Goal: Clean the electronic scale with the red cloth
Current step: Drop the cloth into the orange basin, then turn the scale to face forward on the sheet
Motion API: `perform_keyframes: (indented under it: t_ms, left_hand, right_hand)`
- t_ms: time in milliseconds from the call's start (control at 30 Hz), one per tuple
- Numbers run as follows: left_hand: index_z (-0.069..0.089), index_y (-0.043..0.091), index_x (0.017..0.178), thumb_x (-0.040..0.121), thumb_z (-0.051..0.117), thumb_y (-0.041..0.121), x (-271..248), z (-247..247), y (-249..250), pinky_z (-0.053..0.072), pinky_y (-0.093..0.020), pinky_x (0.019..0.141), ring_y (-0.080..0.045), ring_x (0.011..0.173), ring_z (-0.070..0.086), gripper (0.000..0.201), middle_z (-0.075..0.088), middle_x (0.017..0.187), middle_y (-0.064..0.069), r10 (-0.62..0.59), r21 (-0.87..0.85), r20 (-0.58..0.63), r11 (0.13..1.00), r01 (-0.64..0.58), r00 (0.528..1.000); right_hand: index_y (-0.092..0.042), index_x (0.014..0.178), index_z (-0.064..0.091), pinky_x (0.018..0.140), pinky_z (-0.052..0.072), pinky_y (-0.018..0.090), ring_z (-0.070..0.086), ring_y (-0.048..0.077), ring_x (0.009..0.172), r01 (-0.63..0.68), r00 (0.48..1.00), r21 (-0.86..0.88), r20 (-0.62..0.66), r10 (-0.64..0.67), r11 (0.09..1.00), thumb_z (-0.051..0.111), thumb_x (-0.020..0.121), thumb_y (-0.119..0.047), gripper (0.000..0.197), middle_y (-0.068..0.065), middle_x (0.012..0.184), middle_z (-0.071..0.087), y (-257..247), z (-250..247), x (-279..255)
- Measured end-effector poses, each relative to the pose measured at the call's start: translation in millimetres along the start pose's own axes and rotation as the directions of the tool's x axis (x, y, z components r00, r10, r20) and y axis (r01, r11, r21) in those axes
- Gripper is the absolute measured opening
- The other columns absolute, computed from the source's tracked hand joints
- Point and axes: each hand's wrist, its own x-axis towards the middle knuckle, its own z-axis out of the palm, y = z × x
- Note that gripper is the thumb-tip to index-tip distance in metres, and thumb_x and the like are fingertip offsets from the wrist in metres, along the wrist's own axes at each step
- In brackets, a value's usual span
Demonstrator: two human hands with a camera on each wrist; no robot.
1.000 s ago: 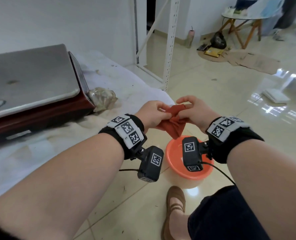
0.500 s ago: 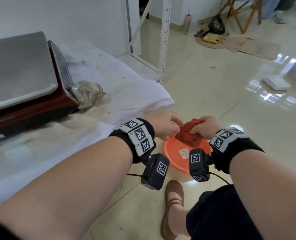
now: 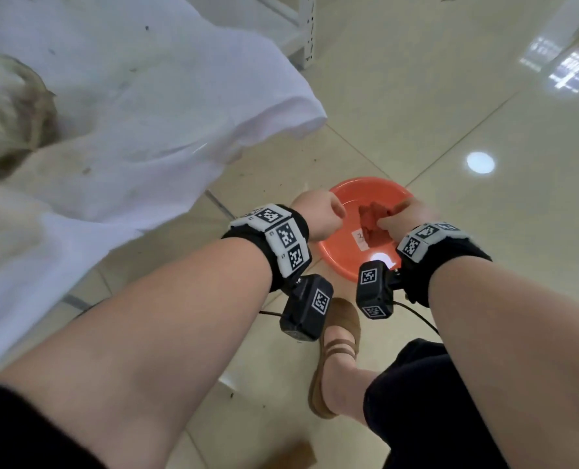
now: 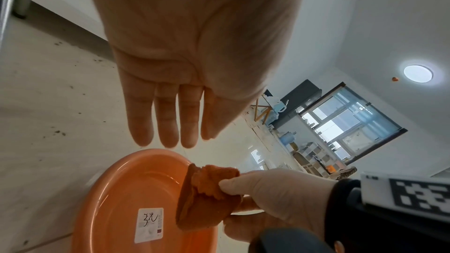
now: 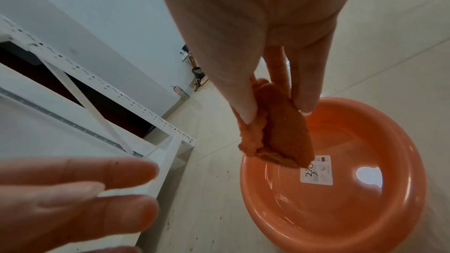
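Note:
My right hand (image 3: 403, 220) pinches the bunched red cloth (image 3: 370, 220) between thumb and fingers, just above the orange basin (image 3: 338, 262) on the floor. The right wrist view shows the red cloth (image 5: 277, 132) hanging from my fingertips (image 5: 304, 95) over the basin (image 5: 340, 218), which has a white label inside. My left hand (image 3: 318, 218) hovers at the basin's left rim, apart from the cloth. In the left wrist view the left hand's fingers (image 4: 165, 118) are straight and hold nothing; the cloth (image 4: 207, 195) is in the right hand (image 4: 272, 199). The scale is out of view.
A white sheet (image 3: 139, 123) drapes over the low table at left, with a crumpled plastic wad (image 3: 7, 110) on it. A white metal rack (image 5: 102, 91) stands behind. My foot in a brown sandal (image 3: 335, 353) is close to the basin. Shiny tiled floor lies to the right.
Both hands dropped from chest height to the basin. My left hand let go of the cloth and opened; the right keeps it. The view tilted down, losing the scale.

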Motion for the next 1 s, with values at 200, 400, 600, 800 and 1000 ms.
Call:
perform_keyframes:
  t_ms: [200,400,600,800,1000]
  left_hand:
    - [0.064,0.017,0.112,0.09,0.052,0.011,6.2,-1.3,-5.1,0.051,-0.034,0.092,-0.019,0.106,0.06,0.026,0.062,0.118,-0.002,-0.037,-0.053,-0.006,0.998,0.037,0.999]
    - [0.064,0.018,0.107,0.09,0.056,0.013,-27.1,-13.4,1.5,0.053,-0.032,0.085,-0.019,0.102,0.06,0.02,0.062,0.116,-0.003,-0.013,-0.158,-0.047,0.987,0.006,0.999]
    - [0.059,0.017,0.116,0.09,0.057,0.013,-103.6,-52.1,10.0,0.055,-0.029,0.074,-0.014,0.083,0.061,0.026,0.062,0.098,-0.001,0.037,-0.239,0.038,0.971,-0.026,0.999]
    - [0.058,0.013,0.118,0.092,0.053,0.01,-207.1,-107.0,-4.4,0.055,-0.032,0.075,-0.02,0.087,0.058,0.027,0.061,0.098,-0.004,0.083,-0.318,-0.043,0.944,-0.092,0.996]
    - [0.061,0.016,0.108,0.091,0.054,0.008,-304.0,-158.3,-52.2,0.055,-0.029,0.072,-0.016,0.082,0.059,0.019,0.063,0.096,-0.004,0.057,-0.344,-0.3,0.924,-0.164,0.952]
  right_hand:
    - [-0.006,0.136,0.041,0.07,0.046,0.018,0.05,0.03,0.12,-0.019,0.999,0.081,0.044,0.015,0.996,0.055,0.09,-0.007,0.047,0.011,0.132,0.049,1.7,7.7,4.6]
    - [-0.026,0.127,0.051,0.087,0.052,0.037,0.062,0.026,0.101,0.017,1.0,-0.001,0.0,-0.017,1.0,0.063,0.078,-0.024,0.051,0.003,0.115,0.061,-22.1,-6.2,-30.8]
    - [-0.015,0.115,0.061,0.081,0.053,0.029,0.065,0.024,0.093,0.199,0.98,0.074,-0.024,-0.198,0.977,0.063,0.082,-0.012,0.033,0.007,0.103,0.067,-63.1,-31.5,-99.2]
    - [-0.005,0.084,0.066,0.077,0.057,0.039,0.067,0.031,0.079,0.389,0.915,0.103,-0.16,-0.371,0.915,0.056,0.081,-0.007,0.01,0.014,0.081,0.069,-126.6,-46.6,-187.5]
    - [-0.013,0.054,0.053,0.077,0.056,0.05,0.068,0.04,0.082,0.582,0.807,0.145,-0.227,-0.545,0.8,0.055,0.076,-0.01,0.022,0.022,0.075,0.069,-190.8,-21.0,-279.4]
